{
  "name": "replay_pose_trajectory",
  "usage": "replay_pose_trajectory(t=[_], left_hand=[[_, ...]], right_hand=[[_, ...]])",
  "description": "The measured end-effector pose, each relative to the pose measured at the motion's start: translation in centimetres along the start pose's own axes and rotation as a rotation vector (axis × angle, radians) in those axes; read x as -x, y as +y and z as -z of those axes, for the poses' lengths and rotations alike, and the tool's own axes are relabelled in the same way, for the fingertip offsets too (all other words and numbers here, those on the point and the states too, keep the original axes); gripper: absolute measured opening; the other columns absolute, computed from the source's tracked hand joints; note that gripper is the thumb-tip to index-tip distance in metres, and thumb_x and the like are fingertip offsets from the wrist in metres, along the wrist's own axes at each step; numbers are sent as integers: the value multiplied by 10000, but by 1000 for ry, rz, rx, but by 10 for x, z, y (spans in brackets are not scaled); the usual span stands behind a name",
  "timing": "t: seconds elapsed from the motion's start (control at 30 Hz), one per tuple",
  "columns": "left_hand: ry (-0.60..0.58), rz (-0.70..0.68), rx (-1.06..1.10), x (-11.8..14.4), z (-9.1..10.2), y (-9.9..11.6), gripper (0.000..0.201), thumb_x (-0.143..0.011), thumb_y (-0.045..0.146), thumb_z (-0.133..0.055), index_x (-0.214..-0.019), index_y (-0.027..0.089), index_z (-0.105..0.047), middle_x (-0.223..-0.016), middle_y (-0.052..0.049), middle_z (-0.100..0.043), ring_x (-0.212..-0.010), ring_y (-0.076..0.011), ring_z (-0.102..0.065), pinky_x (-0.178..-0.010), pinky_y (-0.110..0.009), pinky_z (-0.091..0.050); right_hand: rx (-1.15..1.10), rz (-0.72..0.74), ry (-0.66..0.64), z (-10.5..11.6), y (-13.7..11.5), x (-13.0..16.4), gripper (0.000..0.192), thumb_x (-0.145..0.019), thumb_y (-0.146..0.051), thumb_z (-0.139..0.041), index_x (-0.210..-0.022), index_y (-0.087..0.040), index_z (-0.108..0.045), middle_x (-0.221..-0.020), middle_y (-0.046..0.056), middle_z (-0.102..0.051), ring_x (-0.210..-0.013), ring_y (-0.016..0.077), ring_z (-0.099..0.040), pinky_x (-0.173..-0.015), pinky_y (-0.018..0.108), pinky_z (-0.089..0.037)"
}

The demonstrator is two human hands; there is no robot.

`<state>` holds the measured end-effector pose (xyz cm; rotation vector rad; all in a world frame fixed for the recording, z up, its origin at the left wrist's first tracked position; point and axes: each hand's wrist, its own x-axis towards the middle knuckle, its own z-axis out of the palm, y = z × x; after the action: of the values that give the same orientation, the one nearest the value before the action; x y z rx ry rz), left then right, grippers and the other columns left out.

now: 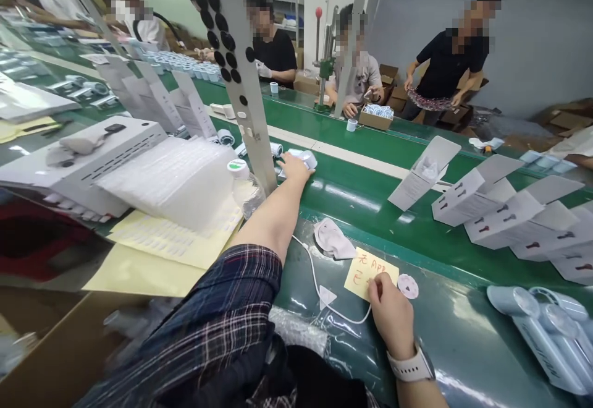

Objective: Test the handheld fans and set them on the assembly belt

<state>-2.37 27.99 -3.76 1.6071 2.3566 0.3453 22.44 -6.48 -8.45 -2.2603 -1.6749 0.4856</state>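
Note:
My left hand (294, 165) is stretched far forward over the green conveyor belt. Its fingers close round a pale blue, rounded plastic device (309, 159) beside the metal post; the fingertips are partly hidden. Close to my body, my right hand (393, 312) is closed in a pinch at the end of a white cable (316, 278); the cable's tip is hidden by the fingers. Under these fingers lies a yellow note (364, 270) with red handwriting. Around it are a round pinkish sticker (408, 286), a small white triangular piece (327, 297) and a crumpled pale cloth-like item (332, 238).
A metal post (252, 105) rises beside my left arm, with a clear bottle (245, 188) near its foot. Open white boxes (458, 195) stand on the belt at right. Several pale blue devices (551, 327) lie at lower right. Co-workers sit and stand across the belt.

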Motion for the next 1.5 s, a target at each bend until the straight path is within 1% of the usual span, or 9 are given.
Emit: replay_pose_trajectory(t=[0.1, 0.3, 0.47, 0.6, 0.7, 0.8, 0.9, 1.2, 1.5], left_hand=[[-26, 51, 20, -3, 5, -4, 807, -850, 572, -816, -1457, 95, -582, -1675, -329, -371, -1595, -512, -291, -1252, -638, -323], [-81, -74, 153, 13, 6, 17, 681, -710, 505, -936, -1260, 174, -708, -1641, -257, -409, -1551, -459, -370, -1256, -575, -346], [-181, -204, 417, 48, 11, 41, 630, -753, 541, -910, -1179, 124, -706, -1343, -231, -679, -1413, -430, -548, -1162, -503, -473], [-243, -343, 691, 112, 14, 21, 723, -868, 815, -684, -1185, 165, -689, -1147, -112, -758, -1108, -272, -714, -941, -351, -583], [-355, -427, 1037, 182, 25, -27, 982, -612, 1036, -692, -1063, 165, -680, -999, -109, -748, -995, -282, -736, -827, -367, -609], [-509, -429, 1471, 251, 36, -60, 935, -597, 1041, -712, -999, 199, -649, -989, -111, -747, -1145, -353, -737, -892, -446, -636], [-594, -347, 1679, 289, 40, -61, 902, -647, 1075, -625, -939, 221, -598, -1064, -117, -758, -1306, -391, -688, -963, -505, -639], [-853, -381, 1845, 291, 24, -47, 968, -509, 1148, -578, -747, 213, -503, -1207, -133, -759, -1363, -411, -656, -1028, -544, -638], [-695, -341, 1931, 297, 16, -53, 946, -419, 1082, -719, -685, 181, -611, -1029, -136, -798, -1087, -353, -771, -820, -402, -649]], right_hand=[[-132, -4, 7, 0, 0, 0, 218, -1009, -345, -498, -808, -261, -486, -669, 12, -637, -589, 214, -597, -606, 287, -251], [-474, -35, 13, 1, 1, -2, 213, -980, -462, -493, -888, -269, -497, -760, 36, -740, -723, 246, -699, -678, 309, -392], [-752, -40, -19, 5, 3, -10, 331, -913, -573, -592, -914, -242, -607, -668, 17, -704, -686, 225, -695, -714, 329, -505], [-930, -28, -93, 14, 5, 1, 556, -844, -712, -651, -987, -182, -741, -696, 45, -704, -604, 193, -608, -593, 322, -494], [-1023, 13, -176, 21, 0, 21, 518, -820, -685, -734, -917, -178, -776, -670, 46, -696, -627, 191, -614, -641, 336, -527], [-1081, 62, -250, 27, -13, 41, 464, -828, -666, -770, -830, -202, -761, -627, 31, -673, -652, 200, -635, -689, 345, -544], [-1021, 142, -289, 31, -32, 55, 427, -863, -640, -772, -842, -214, -769, -596, 11, -651, -605, 189, -617, -643, 321, -516], [-946, 331, -191, 33, -66, 75, 438, -996, -586, -697, -749, -225, -694, -571, -8, -630, -533, 155, -601, -566, 270, -483], [-1075, 252, -110, 14, -78, 87, 420, -1074, -545, -620, -799, -227, -631, -595, -22, -591, -549, 151, -604, -551, 264, -485]])
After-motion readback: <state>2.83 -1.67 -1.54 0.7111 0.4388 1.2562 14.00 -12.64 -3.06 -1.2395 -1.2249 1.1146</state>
